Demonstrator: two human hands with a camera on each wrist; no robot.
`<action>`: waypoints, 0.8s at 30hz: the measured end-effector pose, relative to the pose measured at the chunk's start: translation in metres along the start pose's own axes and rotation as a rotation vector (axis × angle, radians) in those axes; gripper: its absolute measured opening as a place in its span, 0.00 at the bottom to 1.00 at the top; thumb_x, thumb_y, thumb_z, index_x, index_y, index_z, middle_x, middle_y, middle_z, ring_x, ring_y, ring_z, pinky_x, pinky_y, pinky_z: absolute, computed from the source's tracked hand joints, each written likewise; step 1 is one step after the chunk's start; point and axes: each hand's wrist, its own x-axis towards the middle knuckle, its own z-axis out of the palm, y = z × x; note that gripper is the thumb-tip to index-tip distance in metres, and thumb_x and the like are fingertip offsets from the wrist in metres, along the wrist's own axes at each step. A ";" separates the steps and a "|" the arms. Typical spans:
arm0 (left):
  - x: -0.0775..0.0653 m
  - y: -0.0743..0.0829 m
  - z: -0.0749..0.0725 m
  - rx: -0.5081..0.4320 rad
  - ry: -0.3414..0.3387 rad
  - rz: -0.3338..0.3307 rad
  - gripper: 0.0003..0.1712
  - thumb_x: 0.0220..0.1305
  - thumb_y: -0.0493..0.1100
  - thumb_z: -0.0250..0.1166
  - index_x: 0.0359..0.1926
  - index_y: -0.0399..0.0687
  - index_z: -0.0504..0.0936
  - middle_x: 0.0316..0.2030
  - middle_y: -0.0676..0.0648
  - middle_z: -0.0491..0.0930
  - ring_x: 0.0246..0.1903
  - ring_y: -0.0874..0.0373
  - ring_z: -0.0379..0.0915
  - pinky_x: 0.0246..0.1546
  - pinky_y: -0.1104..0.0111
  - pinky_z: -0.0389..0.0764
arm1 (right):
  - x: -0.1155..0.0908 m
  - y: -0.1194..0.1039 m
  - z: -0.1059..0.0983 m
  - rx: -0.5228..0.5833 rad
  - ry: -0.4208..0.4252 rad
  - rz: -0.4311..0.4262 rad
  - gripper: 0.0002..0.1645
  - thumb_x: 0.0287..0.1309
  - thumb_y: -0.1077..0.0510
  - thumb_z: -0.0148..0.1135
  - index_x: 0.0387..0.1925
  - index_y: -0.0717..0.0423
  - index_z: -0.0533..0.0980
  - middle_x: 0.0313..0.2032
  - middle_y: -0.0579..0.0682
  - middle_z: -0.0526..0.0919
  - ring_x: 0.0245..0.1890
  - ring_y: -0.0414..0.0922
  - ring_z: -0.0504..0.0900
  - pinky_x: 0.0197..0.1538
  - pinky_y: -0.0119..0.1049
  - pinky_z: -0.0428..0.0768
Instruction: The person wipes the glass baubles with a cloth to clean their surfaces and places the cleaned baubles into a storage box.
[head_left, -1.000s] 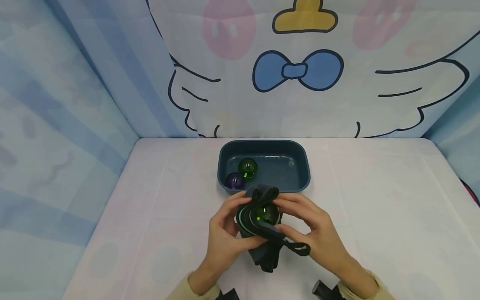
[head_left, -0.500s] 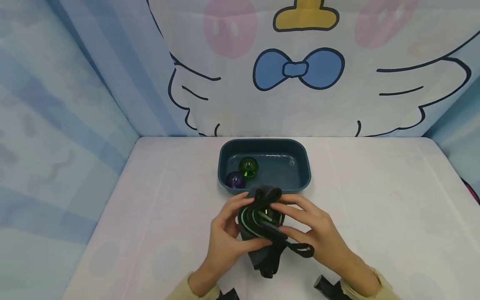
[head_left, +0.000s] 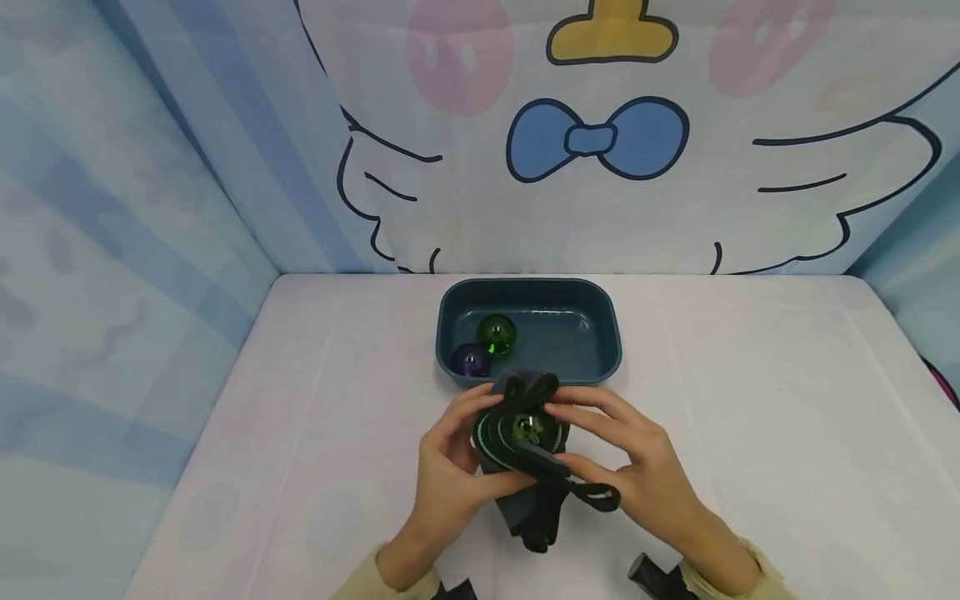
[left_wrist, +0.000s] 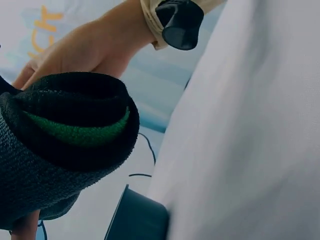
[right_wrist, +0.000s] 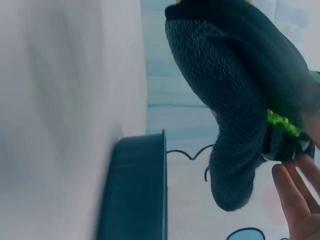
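My left hand (head_left: pixel 442 475) grips a dark grey, fuzzy rolled cloth bundle (head_left: pixel 517 500) with black edging, a green inner stripe and a black loop at its lower right. Held above the table, the bundle (left_wrist: pixel 65 135) shows its rolled layers in the left wrist view. A see-through green ball (head_left: pixel 536 429) sits partly inside the folds. My right hand (head_left: pixel 637 467) pinches this ball at its right side, thumb below and fingers above. In the right wrist view, fingertips touch the ball (right_wrist: pixel 285 142) beside the cloth. The bundle's underside is hidden from the head view.
A dark teal tray (head_left: pixel 600 333) stands just beyond my hands, near the table's back edge. Inside it lie another green ball (head_left: pixel 497 334) and a purple ball (head_left: pixel 471 360). Pale cloth covers the table (head_left: pixel 750 400); printed curtains (head_left: pixel 600 217) hang behind and beside it.
The bundle and ball shift slightly right, then back left. The green ball's bright marking looks different now, as if it has turned. Both hands keep their hold.
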 end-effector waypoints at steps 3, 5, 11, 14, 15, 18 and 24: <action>0.001 0.001 0.000 -0.017 -0.001 0.000 0.40 0.43 0.26 0.77 0.60 0.33 0.74 0.63 0.40 0.69 0.63 0.49 0.70 0.62 0.60 0.75 | 0.002 0.002 -0.001 -0.033 -0.024 -0.128 0.23 0.66 0.51 0.62 0.58 0.59 0.79 0.59 0.56 0.77 0.61 0.43 0.74 0.63 0.26 0.74; 0.001 0.001 0.000 -0.022 -0.008 0.014 0.40 0.44 0.26 0.77 0.61 0.31 0.72 0.63 0.39 0.69 0.63 0.49 0.70 0.62 0.60 0.75 | 0.005 0.003 0.000 -0.045 -0.035 -0.197 0.22 0.69 0.51 0.58 0.58 0.60 0.78 0.59 0.58 0.76 0.61 0.44 0.73 0.63 0.27 0.74; 0.001 0.000 0.000 -0.010 -0.012 0.014 0.39 0.45 0.28 0.78 0.60 0.30 0.73 0.63 0.39 0.69 0.63 0.48 0.70 0.62 0.61 0.75 | 0.007 0.004 0.001 -0.080 -0.028 -0.208 0.23 0.70 0.50 0.56 0.57 0.60 0.78 0.57 0.59 0.76 0.59 0.44 0.75 0.61 0.25 0.75; 0.000 -0.001 0.001 0.005 -0.006 -0.007 0.40 0.44 0.29 0.79 0.61 0.34 0.74 0.63 0.40 0.69 0.64 0.49 0.69 0.63 0.61 0.74 | 0.006 0.002 0.001 -0.074 -0.045 -0.144 0.23 0.69 0.50 0.57 0.59 0.59 0.77 0.57 0.57 0.76 0.59 0.43 0.76 0.61 0.25 0.76; 0.000 -0.001 0.001 0.012 -0.006 -0.010 0.40 0.44 0.29 0.79 0.61 0.35 0.74 0.64 0.40 0.69 0.64 0.49 0.69 0.63 0.61 0.74 | 0.005 0.002 0.000 -0.056 -0.049 -0.105 0.23 0.68 0.52 0.59 0.59 0.59 0.76 0.57 0.57 0.76 0.59 0.43 0.76 0.60 0.25 0.77; -0.001 -0.001 0.001 0.056 -0.031 0.026 0.40 0.43 0.28 0.79 0.61 0.36 0.74 0.63 0.39 0.68 0.64 0.49 0.69 0.62 0.60 0.75 | 0.003 0.001 -0.001 0.102 -0.075 0.069 0.25 0.63 0.63 0.64 0.61 0.60 0.74 0.57 0.54 0.77 0.59 0.40 0.77 0.57 0.29 0.80; -0.002 -0.002 -0.001 0.090 -0.068 0.096 0.38 0.43 0.24 0.77 0.59 0.34 0.75 0.63 0.38 0.67 0.63 0.50 0.69 0.60 0.61 0.76 | 0.002 0.002 -0.005 0.315 -0.119 0.335 0.29 0.58 0.71 0.65 0.62 0.63 0.73 0.57 0.54 0.78 0.56 0.36 0.79 0.54 0.35 0.83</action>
